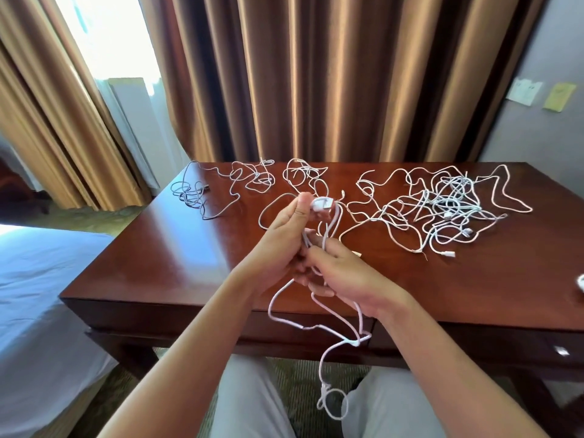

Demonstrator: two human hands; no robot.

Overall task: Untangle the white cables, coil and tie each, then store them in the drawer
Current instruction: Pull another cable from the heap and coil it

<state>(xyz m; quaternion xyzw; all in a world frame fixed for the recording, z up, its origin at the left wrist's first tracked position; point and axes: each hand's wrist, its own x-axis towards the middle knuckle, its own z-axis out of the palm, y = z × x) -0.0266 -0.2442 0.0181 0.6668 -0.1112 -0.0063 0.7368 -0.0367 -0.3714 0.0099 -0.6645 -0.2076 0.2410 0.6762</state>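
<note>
Thin white charging cable (328, 314) — gathered end pinched upright in left hand (284, 235) above the polished dark wooden desk (177, 248), strands clasped lower by right hand (344, 273), slack dangling below the desk's near edge — right grip nearer.

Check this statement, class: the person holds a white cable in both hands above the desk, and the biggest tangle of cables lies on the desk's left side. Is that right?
One detail is wrong. The head view shows the biggest tangle on the right side of the desk, not the left. The rest stands: the left hand and right hand both hold a white cable above the desk.
</note>
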